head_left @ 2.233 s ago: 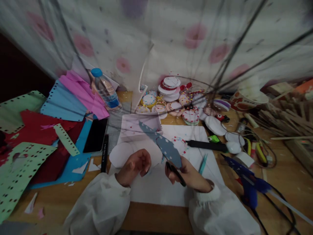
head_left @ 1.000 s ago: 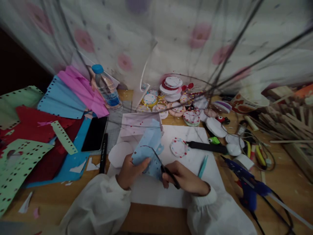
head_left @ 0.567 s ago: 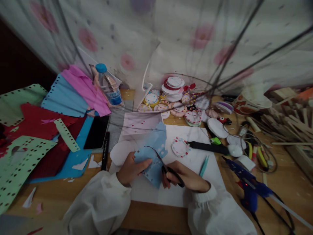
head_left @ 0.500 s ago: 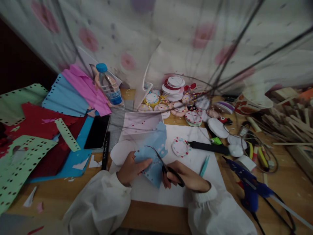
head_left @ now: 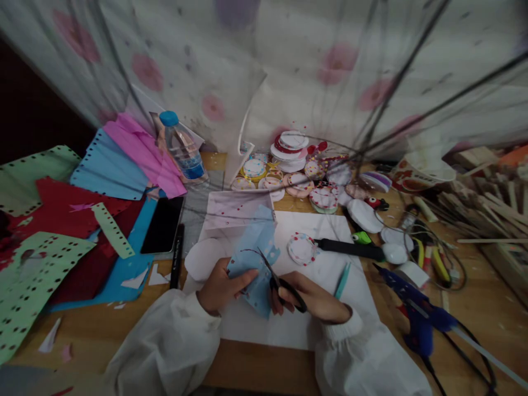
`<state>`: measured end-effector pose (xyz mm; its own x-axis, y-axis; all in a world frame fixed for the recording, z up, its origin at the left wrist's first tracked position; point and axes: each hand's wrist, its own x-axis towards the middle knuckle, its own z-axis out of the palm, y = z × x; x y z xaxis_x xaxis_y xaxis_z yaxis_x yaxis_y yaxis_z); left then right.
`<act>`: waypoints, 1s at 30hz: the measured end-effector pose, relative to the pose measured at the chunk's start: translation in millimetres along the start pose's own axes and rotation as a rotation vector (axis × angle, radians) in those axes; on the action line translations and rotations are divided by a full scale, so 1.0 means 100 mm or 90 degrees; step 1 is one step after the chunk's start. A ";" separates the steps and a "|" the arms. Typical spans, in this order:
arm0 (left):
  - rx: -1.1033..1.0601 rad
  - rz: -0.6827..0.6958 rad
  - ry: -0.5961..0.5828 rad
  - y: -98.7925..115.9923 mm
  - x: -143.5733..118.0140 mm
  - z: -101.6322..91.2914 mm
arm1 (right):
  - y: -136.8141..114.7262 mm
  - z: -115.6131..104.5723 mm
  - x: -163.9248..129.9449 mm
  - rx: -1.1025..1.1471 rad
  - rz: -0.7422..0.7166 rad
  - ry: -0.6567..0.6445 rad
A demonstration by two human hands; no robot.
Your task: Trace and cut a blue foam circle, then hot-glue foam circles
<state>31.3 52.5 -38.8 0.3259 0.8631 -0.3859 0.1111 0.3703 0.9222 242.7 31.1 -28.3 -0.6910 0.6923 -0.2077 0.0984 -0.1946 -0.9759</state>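
My left hand [head_left: 220, 289] pinches a light blue sheet of paper [head_left: 256, 250] with punched holes and holds it above a white sheet [head_left: 313, 308] on the table. My right hand [head_left: 317, 297] grips black-handled scissors [head_left: 278, 278], whose blades sit in the blue paper along a drawn curve. A small round decorated disc [head_left: 302, 248] lies on the white sheet just beyond the scissors.
Coloured perforated paper sheets [head_left: 61, 220], a phone [head_left: 163, 224] and a black marker [head_left: 177, 256] lie to the left, a water bottle [head_left: 181, 146] behind. Several decorated discs [head_left: 297, 170] at the back. A black tool [head_left: 350, 248], teal pen [head_left: 342, 279], blue glue gun [head_left: 412, 313], wooden sticks [head_left: 474, 203] on the right.
The blue paper went from my right hand to my left. The scissor blades have moved into the paper and closed a little along the curve.
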 end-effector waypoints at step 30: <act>-0.096 0.003 0.121 0.04 0.01 -0.02 | 0.03 -0.09 -0.03 -0.017 0.022 -0.014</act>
<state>30.4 55.5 -35.9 0.1422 0.9090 -0.3917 -0.0358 0.4002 0.9157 251.0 34.7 -31.6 -0.7029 0.6698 -0.2393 0.1407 -0.1989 -0.9699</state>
